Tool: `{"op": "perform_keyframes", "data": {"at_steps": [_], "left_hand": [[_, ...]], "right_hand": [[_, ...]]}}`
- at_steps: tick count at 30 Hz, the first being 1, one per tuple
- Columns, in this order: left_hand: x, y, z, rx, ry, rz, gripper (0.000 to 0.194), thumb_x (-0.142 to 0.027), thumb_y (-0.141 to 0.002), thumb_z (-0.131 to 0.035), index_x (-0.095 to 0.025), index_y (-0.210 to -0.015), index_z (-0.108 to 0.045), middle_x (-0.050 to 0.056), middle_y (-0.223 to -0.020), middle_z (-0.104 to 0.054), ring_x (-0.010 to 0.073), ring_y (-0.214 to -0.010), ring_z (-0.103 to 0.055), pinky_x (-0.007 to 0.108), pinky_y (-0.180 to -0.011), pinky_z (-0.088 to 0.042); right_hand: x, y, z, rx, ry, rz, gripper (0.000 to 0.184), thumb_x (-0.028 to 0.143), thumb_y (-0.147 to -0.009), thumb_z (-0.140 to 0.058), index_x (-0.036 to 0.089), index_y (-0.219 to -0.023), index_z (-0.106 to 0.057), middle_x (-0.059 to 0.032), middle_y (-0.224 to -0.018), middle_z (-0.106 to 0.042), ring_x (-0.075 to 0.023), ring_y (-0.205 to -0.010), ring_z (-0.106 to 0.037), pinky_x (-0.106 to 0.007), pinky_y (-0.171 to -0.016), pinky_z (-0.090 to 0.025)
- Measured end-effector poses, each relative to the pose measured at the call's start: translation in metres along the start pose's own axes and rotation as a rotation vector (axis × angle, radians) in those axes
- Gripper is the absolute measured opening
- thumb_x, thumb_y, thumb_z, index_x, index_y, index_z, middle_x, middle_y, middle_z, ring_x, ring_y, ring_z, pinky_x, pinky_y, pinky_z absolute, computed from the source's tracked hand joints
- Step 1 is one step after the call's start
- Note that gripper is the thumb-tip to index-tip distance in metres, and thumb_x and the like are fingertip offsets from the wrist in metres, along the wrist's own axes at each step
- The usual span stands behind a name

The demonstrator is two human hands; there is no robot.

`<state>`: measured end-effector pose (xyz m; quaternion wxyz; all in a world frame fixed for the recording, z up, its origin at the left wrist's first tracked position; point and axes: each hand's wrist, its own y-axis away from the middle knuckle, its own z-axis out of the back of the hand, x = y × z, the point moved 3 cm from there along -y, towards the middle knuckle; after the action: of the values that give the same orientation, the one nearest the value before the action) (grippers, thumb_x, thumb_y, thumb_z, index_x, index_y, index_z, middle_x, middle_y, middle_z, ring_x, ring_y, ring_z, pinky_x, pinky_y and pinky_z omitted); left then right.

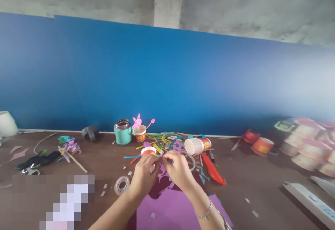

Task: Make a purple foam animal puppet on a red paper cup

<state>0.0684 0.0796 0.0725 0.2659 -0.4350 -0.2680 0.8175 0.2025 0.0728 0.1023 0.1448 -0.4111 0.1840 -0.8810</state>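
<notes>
My left hand [146, 174] and my right hand [180, 170] meet over the middle of the table, fingers pinched together. Between their fingertips is a small purplish piece [161, 155], too small to name. Just behind my left hand stands a red and white paper cup [148, 150], partly hidden by the fingers, with a blue strip [131, 157] sticking out to its left. Purple cut-out scraps [162, 169] lie under the hands. Nearer to me is a purple sheet [170, 209]. A roll of clear tape [122, 185] lies left of my left forearm.
Behind stand a turquoise jar [123, 132] and a cup with a pink flower-like figure [140, 133]. Stacked paper cups [195, 146] lie near red scissors-like handles [213, 169]. Cups are piled [309, 146] at right, by a power strip [311, 202]. A blue partition [167, 83] closes the back.
</notes>
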Motion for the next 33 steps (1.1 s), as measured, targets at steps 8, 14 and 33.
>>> {"op": "perform_keyframes", "data": {"at_steps": [8,14,33], "left_hand": [[0.000,0.000,-0.003,0.043,0.004,-0.039,0.013,-0.018,-0.087,-0.048,-0.019,-0.078,-0.057,0.003,-0.073,-0.061,0.0162,-0.071,-0.056,0.028,-0.067,-0.044],[-0.002,0.000,-0.002,0.009,0.062,0.021,0.014,-0.018,-0.085,-0.050,-0.020,-0.073,-0.059,0.002,-0.069,-0.061,0.0154,-0.067,-0.057,0.026,-0.065,-0.045],[0.005,-0.005,0.004,-0.075,0.162,0.191,0.011,-0.021,-0.082,-0.052,-0.018,-0.073,-0.057,0.000,-0.069,-0.063,0.0126,-0.061,-0.058,0.021,-0.059,-0.046]], "right_hand": [[-0.004,-0.001,-0.002,-0.037,-0.061,-0.107,0.020,0.011,-0.069,-0.050,0.017,-0.053,-0.060,-0.0003,-0.058,-0.058,-0.0146,-0.061,-0.054,-0.022,-0.058,-0.040],[-0.006,-0.002,-0.002,-0.075,-0.205,-0.226,0.017,0.015,-0.063,-0.050,0.017,-0.050,-0.060,0.0010,-0.053,-0.056,-0.0134,-0.055,-0.051,-0.022,-0.053,-0.039],[-0.031,0.002,-0.005,0.222,-0.219,-0.324,0.012,0.017,-0.064,-0.055,0.016,-0.052,-0.055,0.0054,-0.045,-0.045,-0.0081,-0.045,-0.039,-0.019,-0.043,-0.025]]}}
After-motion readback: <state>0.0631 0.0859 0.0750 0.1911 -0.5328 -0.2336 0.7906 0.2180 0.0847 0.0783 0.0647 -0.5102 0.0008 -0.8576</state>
